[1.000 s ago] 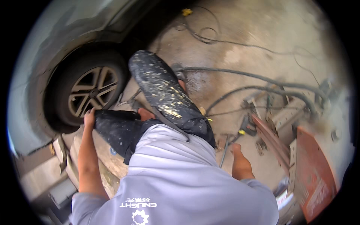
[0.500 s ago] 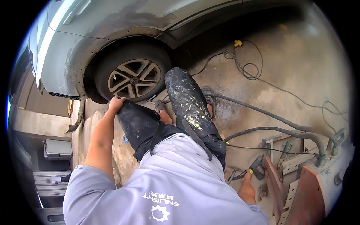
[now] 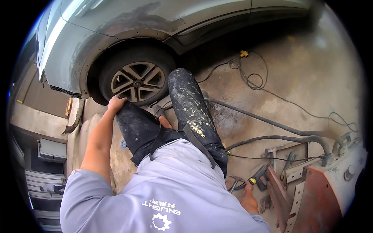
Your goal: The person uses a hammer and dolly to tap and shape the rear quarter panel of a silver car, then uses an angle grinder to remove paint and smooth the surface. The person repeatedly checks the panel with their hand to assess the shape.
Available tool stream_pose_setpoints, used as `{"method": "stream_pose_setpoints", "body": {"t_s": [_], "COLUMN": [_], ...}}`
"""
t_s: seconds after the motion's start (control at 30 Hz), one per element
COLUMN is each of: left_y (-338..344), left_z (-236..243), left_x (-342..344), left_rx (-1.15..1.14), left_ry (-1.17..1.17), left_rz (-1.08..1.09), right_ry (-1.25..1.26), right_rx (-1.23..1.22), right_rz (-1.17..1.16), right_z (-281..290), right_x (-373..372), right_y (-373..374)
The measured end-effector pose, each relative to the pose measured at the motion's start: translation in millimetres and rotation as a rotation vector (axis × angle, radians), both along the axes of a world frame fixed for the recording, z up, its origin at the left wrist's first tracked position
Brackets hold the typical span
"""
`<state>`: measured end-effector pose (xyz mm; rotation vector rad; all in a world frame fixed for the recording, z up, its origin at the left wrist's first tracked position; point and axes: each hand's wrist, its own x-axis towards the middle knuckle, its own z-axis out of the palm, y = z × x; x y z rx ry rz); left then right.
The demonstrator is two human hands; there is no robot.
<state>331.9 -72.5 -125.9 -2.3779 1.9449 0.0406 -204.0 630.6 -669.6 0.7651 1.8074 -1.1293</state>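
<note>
My left hand (image 3: pixel 117 104) rests on my left knee, its fingers laid over the dark, paint-spotted trousers (image 3: pixel 136 124); it holds nothing. Low on my right side, my right hand (image 3: pixel 248 197) has its fingers stretched toward a black tool with a yellow part (image 3: pixel 261 178). The fingertips are close to the yellow part; whether they touch it I cannot tell. A wheel with pale spokes (image 3: pixel 138 82) stands ahead of my knees. Above it, the car's grey-green fender (image 3: pixel 89 35) shows dull, sanded-looking patches around the bare arch edge.
Thick black hoses (image 3: pixel 268 120) run from a worn red machine (image 3: pixel 322 194) at the right toward my legs. A thin cable (image 3: pixel 287 101) with a yellow connector (image 3: pixel 244 53) loops over the concrete floor. Metal scraps lie beside the machine. A grey-white box (image 3: pixel 52 150) stands at the left.
The view has shifted slightly, bringing the red machine further into it. My left hand stays on the knee. My right hand has shifted a little away from the black tool.
</note>
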Motion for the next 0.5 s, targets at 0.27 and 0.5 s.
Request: {"method": "stream_pose_setpoints", "body": {"t_s": [0.27,0.5], "left_y": [-4.1,-10.2], "left_z": [0.2,-18.2], "left_x": [5.9,5.8], "left_rx": [0.011,0.097], "left_ry": [0.024,0.046], "left_rz": [0.015,0.034], "right_ry": [0.046,-0.058], "right_rx": [0.039,-0.092], "right_rz": [0.047,-0.05], "right_z": [3.3,51.1], "right_x": [3.9,-39.3], "right_y": [-15.4,-54.3]}}
